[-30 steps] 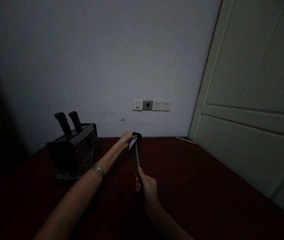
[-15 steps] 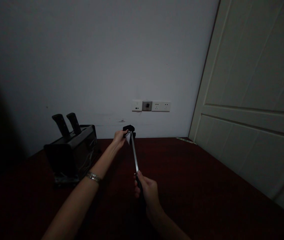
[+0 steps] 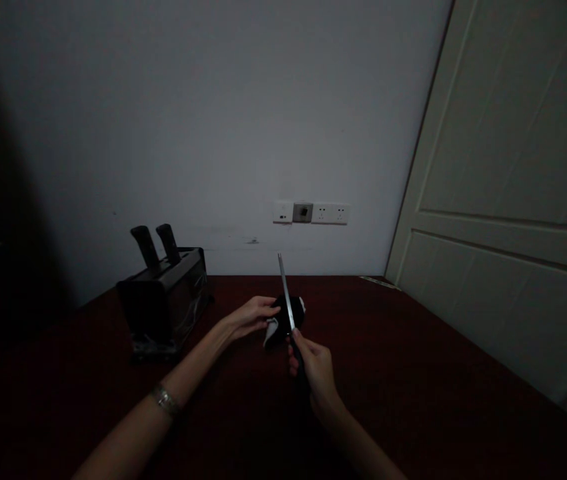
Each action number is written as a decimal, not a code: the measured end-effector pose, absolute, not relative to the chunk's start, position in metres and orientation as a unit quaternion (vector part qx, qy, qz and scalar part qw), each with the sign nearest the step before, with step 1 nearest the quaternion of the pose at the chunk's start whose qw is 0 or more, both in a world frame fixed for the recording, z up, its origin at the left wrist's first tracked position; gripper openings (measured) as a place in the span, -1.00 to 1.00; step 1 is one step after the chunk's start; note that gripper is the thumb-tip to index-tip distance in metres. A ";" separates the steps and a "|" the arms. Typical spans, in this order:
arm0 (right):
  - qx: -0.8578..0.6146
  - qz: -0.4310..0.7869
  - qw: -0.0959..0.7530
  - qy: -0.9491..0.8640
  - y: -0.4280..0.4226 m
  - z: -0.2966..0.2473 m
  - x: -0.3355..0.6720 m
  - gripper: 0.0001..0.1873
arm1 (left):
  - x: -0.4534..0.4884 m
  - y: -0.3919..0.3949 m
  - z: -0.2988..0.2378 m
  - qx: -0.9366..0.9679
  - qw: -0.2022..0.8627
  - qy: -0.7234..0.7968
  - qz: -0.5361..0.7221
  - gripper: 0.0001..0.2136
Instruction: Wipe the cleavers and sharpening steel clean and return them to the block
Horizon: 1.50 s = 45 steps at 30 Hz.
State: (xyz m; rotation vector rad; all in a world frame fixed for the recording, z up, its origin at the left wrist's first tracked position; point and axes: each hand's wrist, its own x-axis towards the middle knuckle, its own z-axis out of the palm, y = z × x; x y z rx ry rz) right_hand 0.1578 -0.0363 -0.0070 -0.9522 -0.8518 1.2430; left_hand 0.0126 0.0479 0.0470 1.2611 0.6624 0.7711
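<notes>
My right hand is closed around the black handle of a knife. Its narrow, shiny blade points up and away from me, seen almost edge-on. Just left of the blade, my left hand grips a crumpled black cloth with white patches between thumb and fingers. Part of the cloth shows behind the blade and to its right; whether it touches the metal I cannot tell. A bracelet circles my left wrist.
A dark knife holder with two black handles sticking up stands at left on the dark red tabletop. Sockets and a switch sit on the pale wall behind. A light panelled door bounds the right side. A thin strip lies at the back right.
My left hand and the cloth have come back from the blade's tip towards the handle, baring the tip. The right hand has shifted slightly right, and the view has turned a little left.
</notes>
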 end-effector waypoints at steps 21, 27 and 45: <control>-0.409 0.587 0.612 -0.337 -0.043 -0.004 0.155 -0.49 | 0.034 0.033 0.009 0.511 0.771 0.174 0.337 -0.62; -0.424 0.574 0.607 -0.350 -0.043 -0.008 0.151 -0.47 | 0.038 0.028 0.017 0.537 0.717 0.250 0.367 -0.67; -0.451 0.522 0.626 -0.362 -0.036 -0.021 0.154 -0.45 | 0.068 0.026 0.022 0.506 0.607 0.384 0.478 -0.90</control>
